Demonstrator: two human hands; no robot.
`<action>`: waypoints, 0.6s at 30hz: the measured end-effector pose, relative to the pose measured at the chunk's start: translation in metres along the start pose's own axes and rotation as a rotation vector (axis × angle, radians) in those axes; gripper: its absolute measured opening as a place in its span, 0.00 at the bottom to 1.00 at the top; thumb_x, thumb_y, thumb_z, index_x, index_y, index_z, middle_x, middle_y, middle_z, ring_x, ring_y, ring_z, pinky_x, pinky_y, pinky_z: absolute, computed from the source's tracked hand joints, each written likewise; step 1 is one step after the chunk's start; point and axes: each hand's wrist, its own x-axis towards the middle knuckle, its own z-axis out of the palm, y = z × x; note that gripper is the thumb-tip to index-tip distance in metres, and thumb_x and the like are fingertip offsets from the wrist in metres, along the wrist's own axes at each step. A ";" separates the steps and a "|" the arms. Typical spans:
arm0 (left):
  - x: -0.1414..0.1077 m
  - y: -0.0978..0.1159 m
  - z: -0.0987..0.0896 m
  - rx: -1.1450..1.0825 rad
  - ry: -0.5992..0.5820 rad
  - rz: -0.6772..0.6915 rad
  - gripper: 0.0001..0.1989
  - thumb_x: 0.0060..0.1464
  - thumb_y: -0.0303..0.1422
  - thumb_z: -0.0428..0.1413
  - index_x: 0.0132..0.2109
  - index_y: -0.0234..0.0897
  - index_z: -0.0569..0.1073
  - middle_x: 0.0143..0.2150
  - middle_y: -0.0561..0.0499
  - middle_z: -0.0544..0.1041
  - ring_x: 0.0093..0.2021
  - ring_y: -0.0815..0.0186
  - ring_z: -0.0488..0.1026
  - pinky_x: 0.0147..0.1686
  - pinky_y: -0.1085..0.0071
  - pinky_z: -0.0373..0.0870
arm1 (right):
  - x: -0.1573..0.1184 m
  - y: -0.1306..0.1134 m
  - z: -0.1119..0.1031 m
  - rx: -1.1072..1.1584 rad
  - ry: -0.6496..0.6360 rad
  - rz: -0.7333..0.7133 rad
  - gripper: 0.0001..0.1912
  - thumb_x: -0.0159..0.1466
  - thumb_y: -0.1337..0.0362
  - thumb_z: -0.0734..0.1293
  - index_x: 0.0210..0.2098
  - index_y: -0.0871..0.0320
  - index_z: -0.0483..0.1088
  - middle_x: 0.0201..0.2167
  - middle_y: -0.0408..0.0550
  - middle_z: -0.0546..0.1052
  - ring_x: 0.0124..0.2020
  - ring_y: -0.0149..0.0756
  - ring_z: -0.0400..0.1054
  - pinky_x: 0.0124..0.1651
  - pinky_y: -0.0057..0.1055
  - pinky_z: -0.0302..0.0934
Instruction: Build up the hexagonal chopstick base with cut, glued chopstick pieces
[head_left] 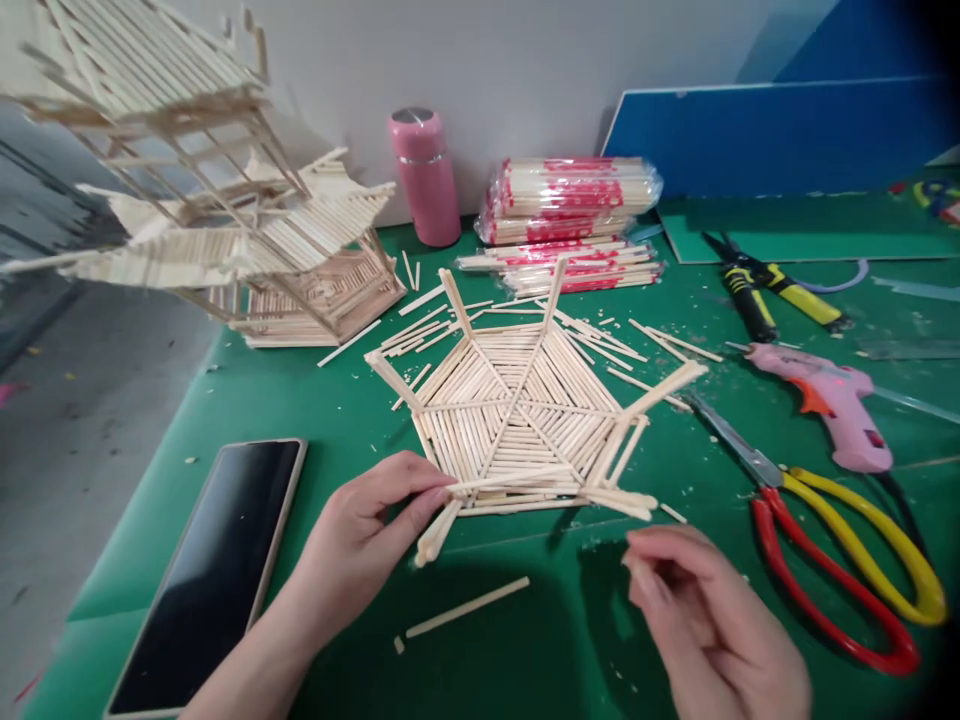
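My left hand (386,510) pinches one end of a thin wooden stick (517,478), which lies level over the near side of a six-sided stick panel (517,405). Posts made of bundled sticks stick up and outward from the panel's corners. To the right of the near edge, my right hand (705,610) hovers with thumb and fingertips together; whatever may be between them is hidden. A loose stick (467,607) rests on the green tabletop between my hands, a tiny offcut (399,645) beside its left end.
At the left is a tiered stick pavilion (300,240) and a phone (214,570). Red-and-yellow-handled scissors (780,480), a pink glue gun (825,400) and cutters (772,285) lie right. Behind are a pink flask (427,185), wrapped stick bundles (570,200) and a blue board (780,140).
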 end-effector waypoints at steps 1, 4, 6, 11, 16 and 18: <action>0.001 -0.001 -0.001 0.012 -0.017 0.022 0.06 0.52 0.31 0.53 0.34 0.39 0.75 0.32 0.52 0.75 0.32 0.68 0.72 0.32 0.78 0.66 | 0.003 0.003 -0.003 -0.064 0.030 -0.003 0.06 0.57 0.66 0.64 0.35 0.53 0.69 0.31 0.43 0.70 0.25 0.26 0.64 0.27 0.20 0.62; 0.002 -0.004 -0.004 0.046 -0.063 0.084 0.08 0.54 0.28 0.50 0.36 0.41 0.74 0.33 0.53 0.74 0.33 0.69 0.72 0.33 0.79 0.67 | 0.013 0.012 -0.005 -0.215 0.041 -0.047 0.09 0.56 0.66 0.65 0.38 0.54 0.68 0.34 0.46 0.70 0.27 0.28 0.65 0.29 0.21 0.64; 0.002 -0.006 -0.006 0.073 -0.085 0.108 0.09 0.54 0.27 0.50 0.38 0.43 0.73 0.34 0.54 0.74 0.34 0.69 0.72 0.33 0.80 0.67 | 0.018 0.016 -0.003 -0.240 0.036 -0.086 0.11 0.56 0.67 0.65 0.40 0.55 0.67 0.36 0.47 0.69 0.29 0.29 0.65 0.29 0.22 0.64; -0.001 -0.012 -0.006 0.142 -0.062 0.161 0.12 0.53 0.25 0.51 0.43 0.45 0.70 0.37 0.53 0.73 0.34 0.71 0.72 0.33 0.83 0.68 | 0.022 0.030 -0.005 -0.236 0.022 -0.084 0.11 0.55 0.69 0.66 0.39 0.56 0.68 0.38 0.50 0.68 0.34 0.33 0.66 0.29 0.24 0.65; -0.005 -0.019 -0.007 0.161 -0.111 0.157 0.13 0.53 0.25 0.50 0.44 0.45 0.70 0.38 0.52 0.72 0.34 0.71 0.72 0.33 0.82 0.69 | 0.024 0.042 -0.015 -0.304 -0.066 -0.107 0.10 0.54 0.68 0.67 0.37 0.56 0.69 0.35 0.50 0.69 0.34 0.36 0.66 0.25 0.24 0.64; -0.006 -0.021 -0.007 0.161 -0.127 0.154 0.14 0.53 0.25 0.50 0.45 0.45 0.70 0.38 0.51 0.72 0.35 0.71 0.71 0.33 0.82 0.69 | 0.025 0.040 -0.013 -0.301 -0.071 -0.105 0.10 0.54 0.69 0.66 0.37 0.55 0.69 0.36 0.50 0.68 0.35 0.35 0.66 0.25 0.24 0.64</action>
